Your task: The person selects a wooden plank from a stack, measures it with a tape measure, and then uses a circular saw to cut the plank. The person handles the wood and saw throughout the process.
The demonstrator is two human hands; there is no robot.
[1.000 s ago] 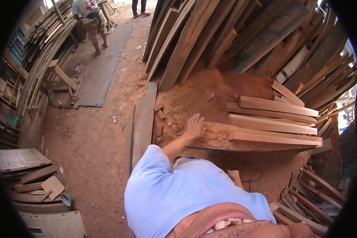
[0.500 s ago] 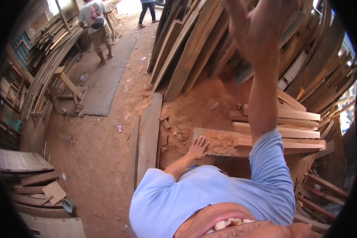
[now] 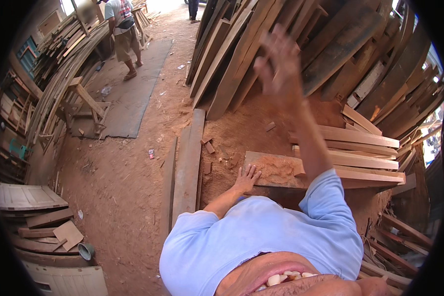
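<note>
My left hand (image 3: 246, 178) lies with spread fingers on the near-left end of a wide plank (image 3: 274, 168) strewn with reddish sawdust. Raised in the air, my right hand (image 3: 279, 69) is a little blurred; its fingers point up and apart, and nothing shows in it. Behind it several long boards (image 3: 244, 54) lean upright. Below and to the right of my right forearm, cut wooden beams (image 3: 360, 158) lie side by side across the right part of the plank. My forearm hides some of their left ends.
Long dark planks (image 3: 188, 167) lie on the sawdust-covered ground left of my left hand. Farther left are a wooden trestle (image 3: 86, 103), a grey mat (image 3: 148, 84) and a person (image 3: 123, 39) standing on it. Panels and offcuts (image 3: 44, 232) are piled at lower left.
My right hand has come down and left from the top edge, still raised. My left hand stays on the plank. The person on the mat has shifted slightly.
</note>
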